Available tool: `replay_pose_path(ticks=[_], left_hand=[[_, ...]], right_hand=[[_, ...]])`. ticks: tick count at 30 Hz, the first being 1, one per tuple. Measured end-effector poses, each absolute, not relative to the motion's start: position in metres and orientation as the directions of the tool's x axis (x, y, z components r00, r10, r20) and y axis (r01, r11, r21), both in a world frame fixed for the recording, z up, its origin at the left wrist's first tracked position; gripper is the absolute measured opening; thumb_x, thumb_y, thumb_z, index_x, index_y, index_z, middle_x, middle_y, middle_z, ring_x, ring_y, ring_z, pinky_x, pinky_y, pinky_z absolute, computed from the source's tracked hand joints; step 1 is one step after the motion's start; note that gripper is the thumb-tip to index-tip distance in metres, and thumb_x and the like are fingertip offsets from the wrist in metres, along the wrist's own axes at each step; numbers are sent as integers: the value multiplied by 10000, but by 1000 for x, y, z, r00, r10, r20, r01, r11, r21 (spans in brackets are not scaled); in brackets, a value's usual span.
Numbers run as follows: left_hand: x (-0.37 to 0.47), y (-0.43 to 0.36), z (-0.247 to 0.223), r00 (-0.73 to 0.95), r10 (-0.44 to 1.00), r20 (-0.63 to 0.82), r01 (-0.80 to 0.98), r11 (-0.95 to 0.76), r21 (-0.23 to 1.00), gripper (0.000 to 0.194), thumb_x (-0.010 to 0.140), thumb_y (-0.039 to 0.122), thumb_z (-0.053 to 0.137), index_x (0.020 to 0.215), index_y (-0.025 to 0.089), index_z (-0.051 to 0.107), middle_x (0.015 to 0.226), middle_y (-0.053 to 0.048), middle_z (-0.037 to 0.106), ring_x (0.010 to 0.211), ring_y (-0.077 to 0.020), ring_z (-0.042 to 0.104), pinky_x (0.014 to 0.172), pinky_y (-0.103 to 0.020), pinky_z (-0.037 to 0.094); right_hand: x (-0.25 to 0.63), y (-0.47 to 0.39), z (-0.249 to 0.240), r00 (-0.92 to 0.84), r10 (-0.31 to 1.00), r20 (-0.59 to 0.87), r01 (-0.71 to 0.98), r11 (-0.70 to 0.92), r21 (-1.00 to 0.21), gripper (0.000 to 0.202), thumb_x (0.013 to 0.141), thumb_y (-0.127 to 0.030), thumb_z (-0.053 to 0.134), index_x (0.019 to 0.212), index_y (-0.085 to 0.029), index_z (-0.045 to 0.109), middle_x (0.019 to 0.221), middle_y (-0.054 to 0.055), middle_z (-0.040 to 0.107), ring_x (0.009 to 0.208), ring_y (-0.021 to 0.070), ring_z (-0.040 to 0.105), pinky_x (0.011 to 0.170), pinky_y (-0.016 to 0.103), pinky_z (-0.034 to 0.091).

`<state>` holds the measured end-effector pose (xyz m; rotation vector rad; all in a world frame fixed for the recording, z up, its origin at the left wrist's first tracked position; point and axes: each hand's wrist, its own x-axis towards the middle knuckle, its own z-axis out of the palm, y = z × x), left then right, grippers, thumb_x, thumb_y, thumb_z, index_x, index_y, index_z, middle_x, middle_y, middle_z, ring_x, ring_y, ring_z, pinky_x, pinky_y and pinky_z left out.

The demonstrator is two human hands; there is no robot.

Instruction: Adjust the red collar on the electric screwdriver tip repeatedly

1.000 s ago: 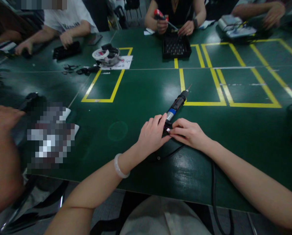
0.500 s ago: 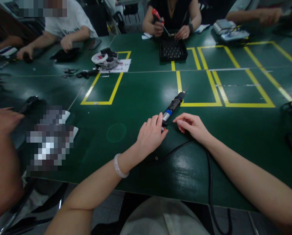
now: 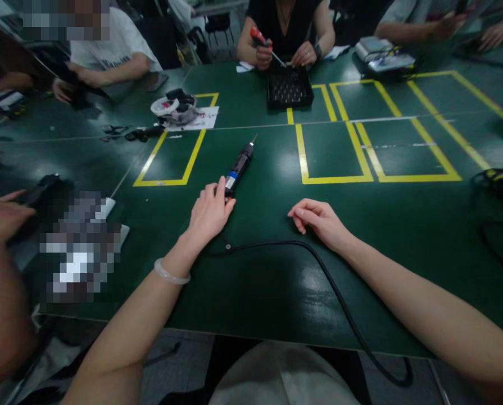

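Observation:
My left hand (image 3: 209,211) is closed around the rear end of a black electric screwdriver (image 3: 238,165) with a silver and blue band. The driver's thin bit points up and away from me, and the palm hides its back end. A black cable (image 3: 318,260) runs from near my left hand across the green table (image 3: 259,292) and over the front edge. To the right, my right hand (image 3: 318,222) rests on the table beside the cable, fingers loosely curled and holding nothing.
Yellow tape outlines (image 3: 338,180) mark the table. Across from me a person holds a red-handled screwdriver (image 3: 262,38) over a black tray (image 3: 290,93). A tape roll (image 3: 164,107) lies at far left, coiled cables (image 3: 502,180) at right. Another person's arm (image 3: 7,270) reaches in from the left.
My left hand has moved left with the electric screwdriver, drawing its cable out across the table. My right hand has stayed nearly in place, now apart from the driver.

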<state>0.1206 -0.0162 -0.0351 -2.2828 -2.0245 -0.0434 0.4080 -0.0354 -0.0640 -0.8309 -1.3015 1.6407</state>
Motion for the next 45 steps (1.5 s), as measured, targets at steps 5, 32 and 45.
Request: replay_pose_path(ticks=[5, 32, 45], left_hand=[[62, 12, -39, -58, 992, 111, 996, 65, -65, 687, 990, 462, 359, 1555, 81, 270, 1395, -258, 452, 1228, -399, 508, 974, -488, 447], [-27, 44, -43, -344, 922, 180, 922, 368, -122, 664, 1034, 474, 292, 1532, 49, 178, 1425, -193, 406, 1217, -321, 444, 990, -476, 372], [-12, 30, -29, -369, 914, 168, 926, 377, -19, 573, 1046, 458, 199, 1428, 77, 393, 1307, -172, 465, 1125, -284, 481, 864, -421, 431]], right_hand=[[409, -33, -64, -406, 914, 2, -223, -97, -970, 231, 898, -384, 689, 885, -155, 719, 612, -25, 598, 522, 94, 508, 524, 233, 422], [408, -34, -61, -417, 908, -34, -174, -116, -978, 247, 886, -408, 697, 866, -163, 724, 608, -14, 603, 536, 107, 529, 526, 240, 444], [405, -34, -57, -425, 904, -43, -143, -114, -983, 255, 882, -409, 698, 864, -156, 720, 612, -10, 604, 532, 105, 526, 523, 239, 433]])
